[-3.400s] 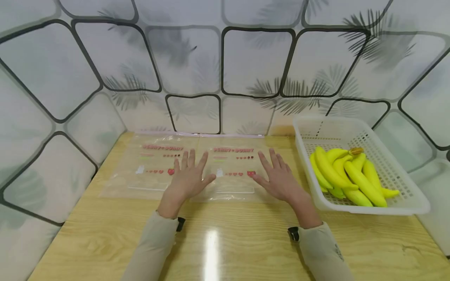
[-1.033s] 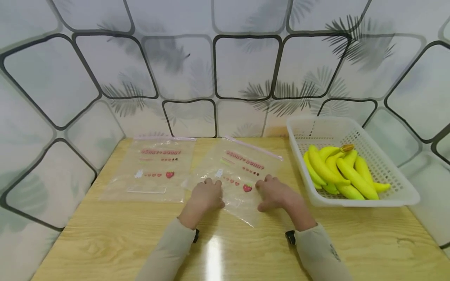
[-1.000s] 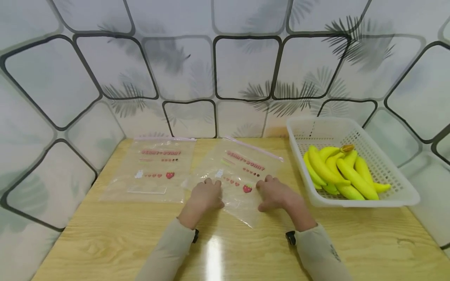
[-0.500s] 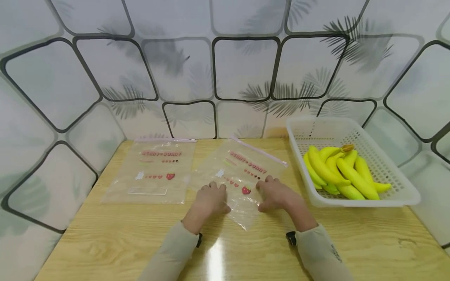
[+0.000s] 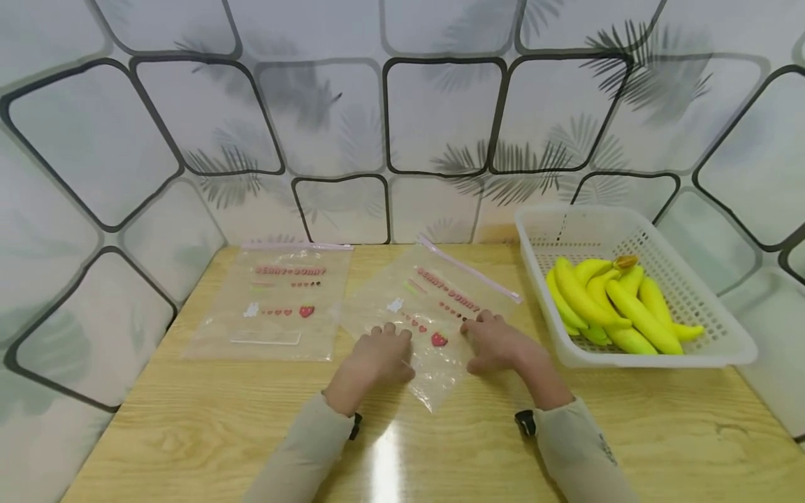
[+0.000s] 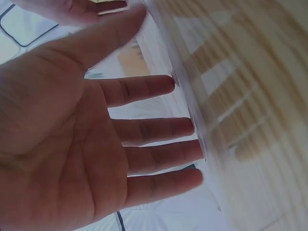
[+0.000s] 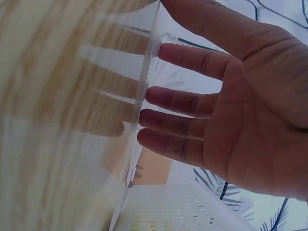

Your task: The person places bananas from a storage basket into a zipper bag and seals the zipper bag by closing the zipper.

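Observation:
In the head view, a clear zip bag (image 5: 430,311) printed with a strawberry and a bunny lies flat and turned at an angle on the table. My left hand (image 5: 377,355) rests its fingertips on this bag's lower left part. Fingertips of my right hand (image 5: 501,344) touch its right side. Both wrist views show straight, spread fingers on the left hand (image 6: 101,139) and the right hand (image 7: 231,115), their tips against the plastic. A matching zip bag (image 5: 273,293) lies squarely on the left, apart from both hands.
A white perforated basket (image 5: 717,335) stands at the right with several yellow bananas (image 5: 619,304) in it. Light wooden tabletop (image 5: 207,426) spreads in front. A patterned cloth wall (image 5: 333,119) closes off the back and sides.
Earlier my spread hands lay over the two bags, which were side by side. Since then the left hand has moved right, and the right bag has turned clockwise under both hands.

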Demonstrator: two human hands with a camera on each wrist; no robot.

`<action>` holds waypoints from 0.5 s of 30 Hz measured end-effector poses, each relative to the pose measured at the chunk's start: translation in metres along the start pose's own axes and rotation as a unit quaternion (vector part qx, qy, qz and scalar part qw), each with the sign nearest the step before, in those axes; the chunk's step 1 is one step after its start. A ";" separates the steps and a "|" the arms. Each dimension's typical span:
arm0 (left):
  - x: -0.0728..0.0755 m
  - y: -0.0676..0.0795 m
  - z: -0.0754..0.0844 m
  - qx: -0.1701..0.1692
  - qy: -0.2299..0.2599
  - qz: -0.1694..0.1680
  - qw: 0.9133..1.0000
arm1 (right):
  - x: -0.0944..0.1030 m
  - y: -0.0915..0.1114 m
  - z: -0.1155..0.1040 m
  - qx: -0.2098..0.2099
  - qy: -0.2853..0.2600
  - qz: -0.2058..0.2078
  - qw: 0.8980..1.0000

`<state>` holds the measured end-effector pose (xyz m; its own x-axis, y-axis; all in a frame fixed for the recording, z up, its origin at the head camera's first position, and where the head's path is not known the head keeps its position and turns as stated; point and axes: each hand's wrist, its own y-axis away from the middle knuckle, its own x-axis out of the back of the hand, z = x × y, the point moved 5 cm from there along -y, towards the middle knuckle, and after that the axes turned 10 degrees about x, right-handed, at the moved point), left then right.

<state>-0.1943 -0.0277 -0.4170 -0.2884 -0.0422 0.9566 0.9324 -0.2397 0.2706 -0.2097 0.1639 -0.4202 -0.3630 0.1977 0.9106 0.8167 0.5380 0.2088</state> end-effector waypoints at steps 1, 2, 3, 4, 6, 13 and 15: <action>0.000 0.000 0.001 -0.001 0.003 -0.001 1.000 | 0.001 0.000 0.000 0.001 0.000 0.002 1.000; 0.000 0.001 0.002 -0.001 0.005 -0.002 1.000 | 0.001 0.000 0.000 0.002 0.000 0.004 1.000; 0.000 0.000 0.001 0.001 0.006 -0.003 1.000 | 0.001 0.000 0.000 0.003 0.000 0.006 1.000; 0.000 0.000 0.001 0.002 0.007 -0.003 1.000 | 0.002 0.000 0.000 0.004 0.000 0.008 1.000; 0.000 0.000 -0.001 0.005 0.009 -0.003 1.000 | 0.003 0.000 0.000 0.007 0.003 0.013 1.000; -0.002 0.002 -0.003 0.004 0.022 -0.014 1.000 | 0.002 0.002 0.001 -0.007 0.007 0.020 1.000; -0.003 0.004 0.000 0.002 0.020 -0.019 1.000 | 0.003 0.002 0.002 -0.013 0.011 0.019 1.000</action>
<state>-0.1894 -0.0287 -0.4193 -0.3313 -0.0728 0.9407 0.9218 -0.2377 0.3063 -0.2099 0.1668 -0.4180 -0.3215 0.1998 0.9256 0.8418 0.5080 0.1827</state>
